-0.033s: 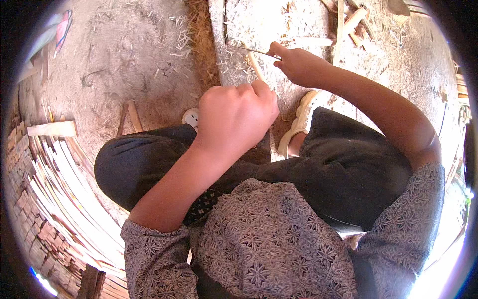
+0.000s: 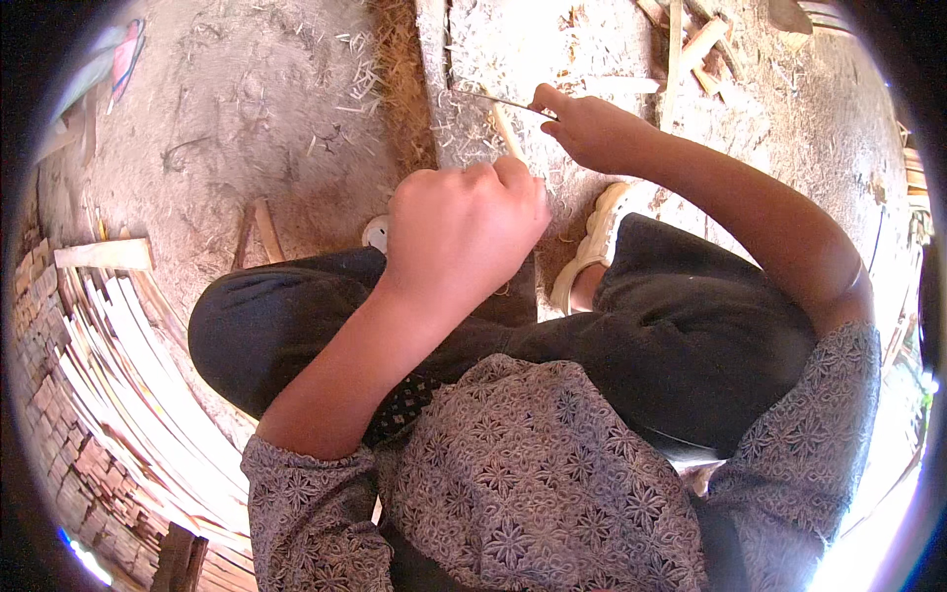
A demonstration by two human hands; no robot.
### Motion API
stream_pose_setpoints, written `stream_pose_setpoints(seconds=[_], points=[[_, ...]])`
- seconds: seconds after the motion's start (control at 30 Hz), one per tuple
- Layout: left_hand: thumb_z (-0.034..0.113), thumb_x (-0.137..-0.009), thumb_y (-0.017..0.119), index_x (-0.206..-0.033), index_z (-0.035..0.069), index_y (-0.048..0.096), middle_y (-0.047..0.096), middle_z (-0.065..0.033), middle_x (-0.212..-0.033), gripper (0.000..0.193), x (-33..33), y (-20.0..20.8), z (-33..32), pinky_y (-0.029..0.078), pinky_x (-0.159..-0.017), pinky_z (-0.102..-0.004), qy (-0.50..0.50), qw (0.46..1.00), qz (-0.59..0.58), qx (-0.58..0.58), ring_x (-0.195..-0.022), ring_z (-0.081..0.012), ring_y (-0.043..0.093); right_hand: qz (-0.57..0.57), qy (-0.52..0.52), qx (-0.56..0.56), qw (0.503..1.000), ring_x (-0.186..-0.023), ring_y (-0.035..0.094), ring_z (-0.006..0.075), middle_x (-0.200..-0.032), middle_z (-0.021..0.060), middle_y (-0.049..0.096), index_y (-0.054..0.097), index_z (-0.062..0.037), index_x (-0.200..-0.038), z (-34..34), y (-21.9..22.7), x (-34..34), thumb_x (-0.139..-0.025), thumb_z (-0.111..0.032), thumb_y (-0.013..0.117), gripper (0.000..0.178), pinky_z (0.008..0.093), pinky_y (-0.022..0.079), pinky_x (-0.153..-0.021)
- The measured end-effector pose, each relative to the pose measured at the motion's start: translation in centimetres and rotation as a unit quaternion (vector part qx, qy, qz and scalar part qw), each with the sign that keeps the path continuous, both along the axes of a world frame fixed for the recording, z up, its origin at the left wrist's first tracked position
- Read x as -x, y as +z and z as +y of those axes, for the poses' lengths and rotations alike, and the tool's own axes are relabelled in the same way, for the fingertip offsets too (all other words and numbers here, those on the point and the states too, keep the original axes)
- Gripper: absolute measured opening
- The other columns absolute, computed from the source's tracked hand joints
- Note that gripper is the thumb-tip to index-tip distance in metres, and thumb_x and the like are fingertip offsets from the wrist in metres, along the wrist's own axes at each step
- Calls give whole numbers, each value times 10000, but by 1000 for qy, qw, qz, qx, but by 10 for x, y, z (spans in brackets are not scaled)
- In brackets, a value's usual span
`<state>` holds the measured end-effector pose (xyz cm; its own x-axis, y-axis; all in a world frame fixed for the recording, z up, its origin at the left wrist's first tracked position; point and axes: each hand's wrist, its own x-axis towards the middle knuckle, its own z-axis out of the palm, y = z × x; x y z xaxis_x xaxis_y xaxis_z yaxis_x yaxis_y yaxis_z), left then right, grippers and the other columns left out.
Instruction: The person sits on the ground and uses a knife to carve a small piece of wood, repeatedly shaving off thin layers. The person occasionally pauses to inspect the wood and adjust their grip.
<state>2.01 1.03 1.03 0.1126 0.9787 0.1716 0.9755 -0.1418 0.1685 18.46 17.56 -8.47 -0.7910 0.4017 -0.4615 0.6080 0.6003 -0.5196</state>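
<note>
My left hand (image 2: 464,217) is closed in a fist around a pale wooden stick (image 2: 506,130), whose far end points away from me. My right hand (image 2: 597,130) grips a thin-bladed knife (image 2: 503,100) by its handle, which the fingers mostly hide. Pointing left, the blade lies across the stick near its far end; whether the edge touches the wood I cannot tell. Below them runs a wooden board (image 2: 473,138) strewn with pale shavings.
Long split strips of wood (image 2: 148,385) lie stacked at the left, beside a pile of short blocks (image 2: 69,424). Wood scraps (image 2: 702,44) lie at the far right. Shavings (image 2: 400,69) litter the ground left of the board. A pale clog (image 2: 597,237) is on my right foot.
My left hand has shifted very slightly left. The knife and my right hand look almost the same.
</note>
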Motion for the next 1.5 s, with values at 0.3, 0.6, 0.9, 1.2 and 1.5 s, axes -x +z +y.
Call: stream_pose_setpoints(seconds=[0.3, 0.6, 0.9, 1.2, 1.5], points=[[251, -873, 687, -741, 104, 605, 643, -100, -598, 214, 18, -1, -4, 533, -485, -427, 32, 997, -37, 66, -522, -299, 669, -1, -22, 97, 995, -768, 687, 439, -728, 231, 645, 476, -86, -1262, -43, 126, 1, -1037, -149, 555, 246, 525, 491, -664], [275, -859, 696, -659, 120, 586, 607, -52, -520, 276, 0, -4, 2, 522, -456, -348, 1, 999, -18, 38, -462, -217, 652, 32, 4, 29, 999, -761, 682, 456, -746, 233, 663, 469, -86, -1225, -19, 47, 7, -1020, -164, 584, 248, 551, 502, -663], [240, -879, 672, -690, 102, 603, 625, -78, -541, 244, 0, 0, 5, 534, -468, -384, 18, 999, -2, 29, -477, -256, 659, 0, -58, 22, 998, -752, 694, 354, -766, 199, 670, 523, -86, -1298, -9, 36, -12, -1026, -200, 569, 299, 473, 496, -685], [251, -903, 655, -746, 99, 616, 639, -93, -577, 222, 15, 4, 8, 531, -474, -403, 24, 998, -21, 48, -510, -276, 671, 71, -101, 113, 986, -659, 589, 219, -707, 120, 596, 555, -117, -1425, -22, 102, -52, -997, -116, 549, 428, 400, 468, -660], [252, -875, 682, -714, 109, 600, 633, -83, -552, 231, 2, 0, 6, 521, -460, -397, -12, 999, -4, 34, -467, -265, 650, -11, -16, -28, 999, -767, 679, 409, -776, 219, 674, 534, -147, -1414, -27, 89, -34, -1019, -124, 531, 395, 502, 524, -721]])
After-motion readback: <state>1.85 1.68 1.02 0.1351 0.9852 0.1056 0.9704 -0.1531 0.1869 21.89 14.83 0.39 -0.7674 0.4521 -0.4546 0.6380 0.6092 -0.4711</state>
